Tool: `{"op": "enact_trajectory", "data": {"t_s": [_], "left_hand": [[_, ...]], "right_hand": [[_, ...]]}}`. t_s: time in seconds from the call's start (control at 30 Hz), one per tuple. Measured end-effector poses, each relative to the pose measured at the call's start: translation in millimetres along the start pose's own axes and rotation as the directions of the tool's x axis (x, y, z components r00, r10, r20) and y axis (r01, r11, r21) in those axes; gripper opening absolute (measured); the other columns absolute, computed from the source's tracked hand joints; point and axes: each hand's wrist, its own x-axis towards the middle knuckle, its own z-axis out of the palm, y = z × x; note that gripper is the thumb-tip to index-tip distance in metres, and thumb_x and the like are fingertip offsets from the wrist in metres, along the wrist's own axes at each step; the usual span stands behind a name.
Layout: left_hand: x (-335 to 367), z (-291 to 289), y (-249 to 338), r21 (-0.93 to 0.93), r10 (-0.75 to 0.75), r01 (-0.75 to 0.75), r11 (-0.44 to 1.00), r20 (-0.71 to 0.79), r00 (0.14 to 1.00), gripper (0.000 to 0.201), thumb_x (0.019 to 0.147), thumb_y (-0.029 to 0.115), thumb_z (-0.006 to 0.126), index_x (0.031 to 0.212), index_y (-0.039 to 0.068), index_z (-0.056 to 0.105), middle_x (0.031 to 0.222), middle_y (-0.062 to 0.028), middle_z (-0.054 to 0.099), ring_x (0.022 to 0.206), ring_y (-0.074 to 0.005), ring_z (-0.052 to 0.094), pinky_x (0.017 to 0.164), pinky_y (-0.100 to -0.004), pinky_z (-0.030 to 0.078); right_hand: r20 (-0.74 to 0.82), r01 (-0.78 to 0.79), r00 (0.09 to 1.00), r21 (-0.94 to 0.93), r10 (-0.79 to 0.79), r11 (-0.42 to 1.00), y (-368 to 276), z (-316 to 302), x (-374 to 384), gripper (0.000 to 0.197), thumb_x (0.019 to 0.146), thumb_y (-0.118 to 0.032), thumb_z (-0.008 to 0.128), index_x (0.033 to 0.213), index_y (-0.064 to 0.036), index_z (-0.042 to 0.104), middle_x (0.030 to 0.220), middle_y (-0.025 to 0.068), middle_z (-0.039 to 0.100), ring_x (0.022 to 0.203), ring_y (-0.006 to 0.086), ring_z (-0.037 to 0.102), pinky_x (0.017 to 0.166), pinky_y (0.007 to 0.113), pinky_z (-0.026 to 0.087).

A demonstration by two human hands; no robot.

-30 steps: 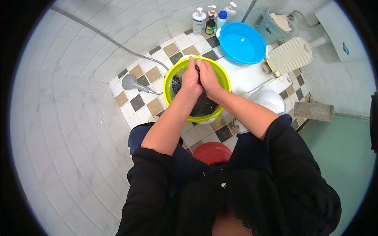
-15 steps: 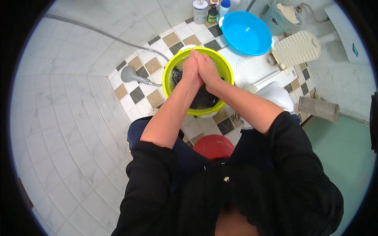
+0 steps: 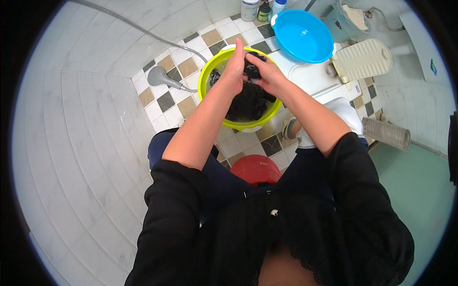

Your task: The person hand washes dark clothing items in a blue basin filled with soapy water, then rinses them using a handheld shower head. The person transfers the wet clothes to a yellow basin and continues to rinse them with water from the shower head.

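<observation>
Wet black cloth (image 3: 246, 106) lies bunched in water in a yellow-green basin (image 3: 202, 78). Over the basin, a small wad of black cloth (image 3: 251, 70) is between my two hands. My right hand (image 3: 268, 76) is closed around its right side, thumb over the top. My left hand (image 3: 234, 69) is on its left side, with its visible fingers stretched away from me and the palm turned toward the wad. Part of the left fingers is hidden by the cloth.
A grey shower head (image 3: 156, 76) with its hose lies on the checkered floor left of the basin. Back right are a blue basin (image 3: 305, 35), a beige washboard (image 3: 362, 59) and a bucket (image 3: 336, 24). Several bottles (image 3: 249, 9) stand behind. A red stool or tub (image 3: 255, 169) is between my legs.
My hands were pressed together over the basin. They have parted a little, and the black wad shows between them. The view has also shifted slightly.
</observation>
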Motion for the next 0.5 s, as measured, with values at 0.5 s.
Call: {"op": "enact_trajectory", "data": {"t_s": [0.5], "left_hand": [[-32.5, -78.3, 9.4, -0.105, 0.05, -0.08, 0.991, -0.259, 0.965, 0.056, 0.097, 0.042, 0.024, 0.126, -0.002, 0.044, 0.12, -0.015, 0.055, 0.118, -0.0254, 0.044, 0.106, -0.0377, 0.024]], "right_hand": [[-0.148, -0.061, 0.985, -0.786, -0.092, 0.616, -3.9, -116.6, 54.0, 0.074, 0.071, -0.037, 0.073, 0.124, 0.0039, 0.043, 0.113, 0.0175, 0.054, 0.089, 0.0248, 0.058, 0.074, 0.036, 0.05]]}}
